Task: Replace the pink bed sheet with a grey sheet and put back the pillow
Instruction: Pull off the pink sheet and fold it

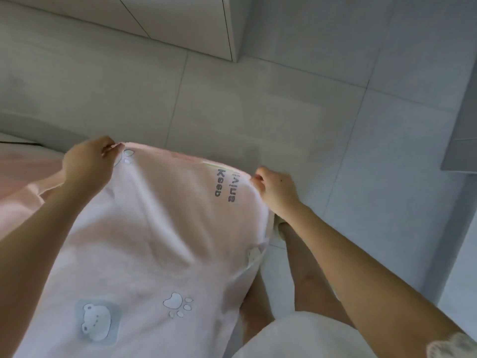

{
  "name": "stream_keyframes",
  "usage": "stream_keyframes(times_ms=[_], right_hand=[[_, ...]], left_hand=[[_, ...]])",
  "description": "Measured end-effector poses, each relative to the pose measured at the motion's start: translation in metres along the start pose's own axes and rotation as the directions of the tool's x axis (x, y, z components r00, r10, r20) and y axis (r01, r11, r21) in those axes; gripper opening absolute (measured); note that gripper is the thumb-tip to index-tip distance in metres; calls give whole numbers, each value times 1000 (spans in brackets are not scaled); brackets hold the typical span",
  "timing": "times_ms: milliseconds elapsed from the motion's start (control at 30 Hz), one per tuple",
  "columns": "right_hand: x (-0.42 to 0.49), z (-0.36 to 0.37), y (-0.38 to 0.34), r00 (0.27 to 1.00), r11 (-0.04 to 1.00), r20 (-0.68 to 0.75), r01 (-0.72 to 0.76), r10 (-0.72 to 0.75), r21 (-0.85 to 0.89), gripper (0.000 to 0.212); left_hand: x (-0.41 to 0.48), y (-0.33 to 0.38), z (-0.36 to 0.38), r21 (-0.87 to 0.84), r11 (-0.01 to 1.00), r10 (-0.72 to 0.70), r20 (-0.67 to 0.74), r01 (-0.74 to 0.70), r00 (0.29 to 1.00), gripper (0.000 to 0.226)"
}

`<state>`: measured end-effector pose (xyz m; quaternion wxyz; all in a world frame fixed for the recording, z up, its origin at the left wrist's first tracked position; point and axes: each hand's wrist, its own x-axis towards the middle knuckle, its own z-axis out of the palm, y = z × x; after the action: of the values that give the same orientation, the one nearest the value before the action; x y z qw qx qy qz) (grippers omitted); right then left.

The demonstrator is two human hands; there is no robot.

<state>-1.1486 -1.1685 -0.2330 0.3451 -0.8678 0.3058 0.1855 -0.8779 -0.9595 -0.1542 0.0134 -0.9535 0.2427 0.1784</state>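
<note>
Here the person is holding the pink sheet (154, 228) up in front of the body, and it is hanging down from its upper edge over the tiled floor (258, 112). The left hand (89, 164) is pinching the left end of this upper edge, with fingers and thumb curled closed on the cloth. The right hand (277, 189) is pinching the same edge at the right end, also closed tight on the cloth, so the edge is stretching between them. More of the sheet is running off to the left, and I cannot tell what it is lying on there. The sheet is looking thin, soft and light: it is falling in long folds below the hands and is not holding any shape by itself. I think it is not fragile, but it is probably sliding easily out of loose fingers, so the best hold is on the hem near the corners, with the hands well apart. Counting now: one pink sheet and two hands, both on it. On the sheet two paw marks (178, 304), one whole bear face (95, 321) and one group of grey letters (222, 187) are showing. Beyond the sheet one white cabinet (180, 21) is standing. No grey sheet and no pillow are showing.
</note>
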Motion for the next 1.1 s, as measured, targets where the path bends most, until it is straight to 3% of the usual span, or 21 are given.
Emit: stream_keyframes(times_ms=[100, 200, 300, 400, 500, 567, 700, 900, 1100], right_hand=[[0, 20, -18, 961, 998, 272, 64, -58, -15, 23], [-6, 33, -25, 938, 990, 346, 71, -25, -121, 15], [-11, 36, -16, 949, 972, 315, 53, 24, -231, 25], [-11, 31, -6, 969, 988, 248, 32, 6, -151, 30], [-2, 17, 9, 997, 989, 77, 26, -14, -148, 31], [11, -1, 19, 994, 973, 107, 51, -28, -225, 17], [35, -31, 19, 962, 895, 228, 228, -148, -383, 37], [35, -31, 24, 975, 875, 208, 163, -74, -456, 44], [47, -39, 31, 998, 872, 16, 59, -59, -486, 49]], left_hand=[[0, -6, 4, 52, 997, 48, 87, -52, 995, 20], [-7, -10, 10, 105, 967, 215, 144, -231, 966, 21], [-16, -11, 19, 161, 936, 292, 134, -312, 947, 32], [-18, -7, 23, 194, 961, 179, 115, -198, 977, 29], [-13, 0, 24, 150, 985, 64, 163, -88, 985, 19], [-4, 8, 18, 101, 995, 12, 106, -23, 994, 21], [19, 19, 6, 46, 997, -63, 40, 61, 997, 22], [19, 28, 10, -27, 999, -28, 3, 28, 1000, 20], [23, 31, -6, -71, 997, 29, -137, -38, 990, 21]])
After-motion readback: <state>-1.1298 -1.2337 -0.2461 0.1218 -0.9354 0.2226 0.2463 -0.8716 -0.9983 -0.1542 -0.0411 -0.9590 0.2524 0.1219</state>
